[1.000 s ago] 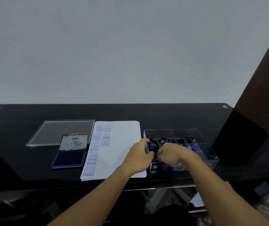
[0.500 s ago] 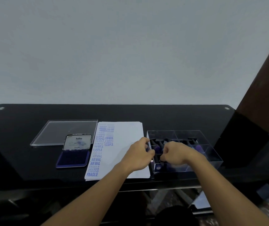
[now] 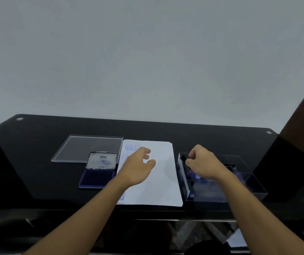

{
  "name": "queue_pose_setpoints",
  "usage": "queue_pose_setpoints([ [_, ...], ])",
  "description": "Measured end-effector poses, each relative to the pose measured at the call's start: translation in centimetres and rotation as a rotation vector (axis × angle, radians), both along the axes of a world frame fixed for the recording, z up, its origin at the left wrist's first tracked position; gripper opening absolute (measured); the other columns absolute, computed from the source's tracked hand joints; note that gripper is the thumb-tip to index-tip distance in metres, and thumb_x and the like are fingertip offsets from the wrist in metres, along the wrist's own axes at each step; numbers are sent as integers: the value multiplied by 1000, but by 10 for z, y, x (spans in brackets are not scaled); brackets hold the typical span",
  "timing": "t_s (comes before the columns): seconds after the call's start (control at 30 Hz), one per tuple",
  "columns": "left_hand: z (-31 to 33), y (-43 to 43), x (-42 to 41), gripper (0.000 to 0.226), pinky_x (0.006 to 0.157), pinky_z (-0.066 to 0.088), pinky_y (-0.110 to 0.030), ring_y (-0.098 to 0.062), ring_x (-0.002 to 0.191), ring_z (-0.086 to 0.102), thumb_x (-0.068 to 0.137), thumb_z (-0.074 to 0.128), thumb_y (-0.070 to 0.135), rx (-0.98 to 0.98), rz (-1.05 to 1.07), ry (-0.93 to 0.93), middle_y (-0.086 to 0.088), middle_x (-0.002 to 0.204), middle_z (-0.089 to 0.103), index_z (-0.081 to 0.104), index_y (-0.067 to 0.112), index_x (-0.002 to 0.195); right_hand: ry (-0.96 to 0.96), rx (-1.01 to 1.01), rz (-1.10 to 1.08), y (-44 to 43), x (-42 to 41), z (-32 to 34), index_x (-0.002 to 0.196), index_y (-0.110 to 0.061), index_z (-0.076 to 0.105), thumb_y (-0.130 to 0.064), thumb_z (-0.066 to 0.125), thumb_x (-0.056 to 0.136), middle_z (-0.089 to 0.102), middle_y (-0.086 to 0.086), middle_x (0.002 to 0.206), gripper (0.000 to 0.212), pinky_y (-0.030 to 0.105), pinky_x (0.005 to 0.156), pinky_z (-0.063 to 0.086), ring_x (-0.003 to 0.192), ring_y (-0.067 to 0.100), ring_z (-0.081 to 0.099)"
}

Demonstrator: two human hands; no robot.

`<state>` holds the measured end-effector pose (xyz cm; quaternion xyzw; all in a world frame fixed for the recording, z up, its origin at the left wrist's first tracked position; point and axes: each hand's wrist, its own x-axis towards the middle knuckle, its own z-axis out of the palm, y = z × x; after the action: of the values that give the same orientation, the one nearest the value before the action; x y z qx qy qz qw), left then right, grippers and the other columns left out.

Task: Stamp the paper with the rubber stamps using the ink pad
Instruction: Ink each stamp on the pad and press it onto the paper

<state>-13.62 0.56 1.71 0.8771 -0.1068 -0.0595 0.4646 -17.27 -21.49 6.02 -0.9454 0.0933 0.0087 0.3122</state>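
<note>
Now L hand (image 3: 138, 166) moved over paper (image 3: 158, 181), R hand (image 3: 201, 162) pinching stamp (image 3: 183, 158).

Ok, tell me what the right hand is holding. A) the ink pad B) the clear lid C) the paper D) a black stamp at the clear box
D: the right hand pinches a black stamp at the clear box, to the right of the paper.

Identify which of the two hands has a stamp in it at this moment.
The right hand, at the far left corner of the clear box: its fingers pinch a black stamp. The left hand hovers open over the paper, holding nothing.
</note>
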Motion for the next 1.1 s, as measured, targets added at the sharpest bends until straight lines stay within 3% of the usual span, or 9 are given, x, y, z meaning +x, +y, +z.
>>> queue_pose_setpoints([
  [0.13, -1, 35, 7, 41, 90, 47, -29, -16, 114, 56, 100, 54, 31, -5, 77, -31, 4, 136, 55, 48, 23, 139, -73, 130, 40, 29, 9, -1, 94, -16, 64, -18, 66, 89, 66, 0, 88, 6, 26, 61, 46, 70, 12, 56],
  [0.23, -2, 61, 10, 39, 84, 46, -22, -11, 111, 55, 99, 56, 28, -16, 122, -75, 2, 134, 57, 51, 19, 137, -103, 302, 89, 53, 15, -3, 87, -16, 70, -14, 72, 85, 61, -2, 76, 4, 25, 59, 42, 63, 12, 50],
  [0.37, -6, 95, 8, 30, 75, 40, -14, -8, 106, 56, 99, 57, 28, -8, 172, -120, 6, 119, 60, 58, 16, 126, -86, 492, 133, 89, 25, -6, 84, -14, 72, -7, 71, 84, 60, 2, 69, 7, 34, 56, 37, 59, 17, 44],
  [0.43, -10, 113, 9, 26, 79, 41, -15, -8, 105, 58, 98, 57, 26, -10, 210, -121, 8, 115, 61, 61, 18, 122, -78, 518, 155, 107, 31, -8, 86, -13, 71, -7, 68, 87, 62, 4, 71, 6, 35, 57, 37, 59, 17, 44],
  [0.6, -16, 151, 13, 19, 82, 41, -19, -4, 102, 59, 97, 57, 23, 1, 299, -107, 12, 111, 63, 63, 25, 115, -97, 467, 191, 147, 45, -18, 95, -11, 63, -15, 69, 89, 64, 9, 80, 9, 31, 57, 43, 63, 18, 51],
  [0.7, -18, 166, 13, 18, 85, 42, -21, -5, 103, 60, 97, 57, 23, 6, 322, -111, 13, 109, 64, 63, 26, 113, -107, 443, 241, 162, 50, -21, 90, -10, 63, -13, 69, 86, 62, 7, 77, 8, 31, 59, 43, 64, 17, 50],
  [0.9, -27, 181, 16, 14, 76, 42, -19, 3, 96, 57, 97, 56, 25, 31, 341, -119, 14, 107, 63, 64, 27, 109, -89, 382, 324, 183, 58, -28, 90, -14, 62, -15, 68, 88, 61, 6, 81, 6, 28, 57, 40, 63, 15, 49],
  [1.1, -51, 196, 20, 28, 99, 42, -28, -12, 117, 53, 98, 53, 23, 141, 333, -171, 7, 122, 61, 65, 17, 123, -66, 157, 423, 201, 67, -36, 94, -15, 57, -20, 61, 94, 66, 3, 88, 6, 32, 69, 49, 77, 16, 59],
])
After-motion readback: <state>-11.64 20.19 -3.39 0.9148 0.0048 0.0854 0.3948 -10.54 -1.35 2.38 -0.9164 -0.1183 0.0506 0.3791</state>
